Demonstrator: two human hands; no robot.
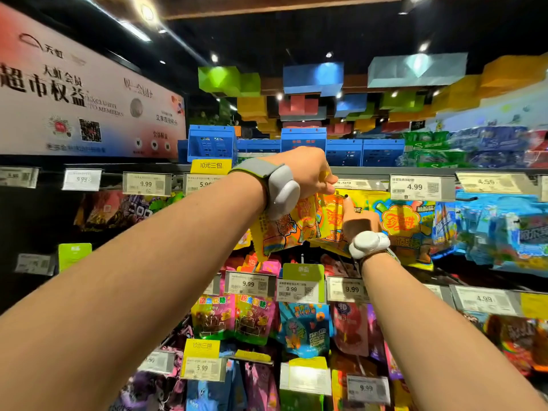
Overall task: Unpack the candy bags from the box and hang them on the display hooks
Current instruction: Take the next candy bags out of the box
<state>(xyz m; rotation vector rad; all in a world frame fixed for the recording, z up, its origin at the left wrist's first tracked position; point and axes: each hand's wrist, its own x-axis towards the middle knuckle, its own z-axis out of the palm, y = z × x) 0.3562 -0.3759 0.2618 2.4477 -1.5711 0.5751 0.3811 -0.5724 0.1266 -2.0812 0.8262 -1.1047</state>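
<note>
Left hand (308, 170) pinches the yellow-orange plastic candy bags (299, 223) by their top edge. Right hand (357, 216) steadies them from below, fingers hidden, likely lining them up with the black wire display hook (341, 196).

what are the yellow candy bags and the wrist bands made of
Yellow candy bags: apparently thin glossy plastic film, which crinkles and catches the light. Left wrist band: grey, matte, looks like woven fabric, carrying a smooth pale plastic-looking pod. The right band is mostly hidden.

hanging bags (406, 229) crowd hook (344, 196), price tags (415, 187) above

Yellow-orange candy bags (299, 223)
</note>
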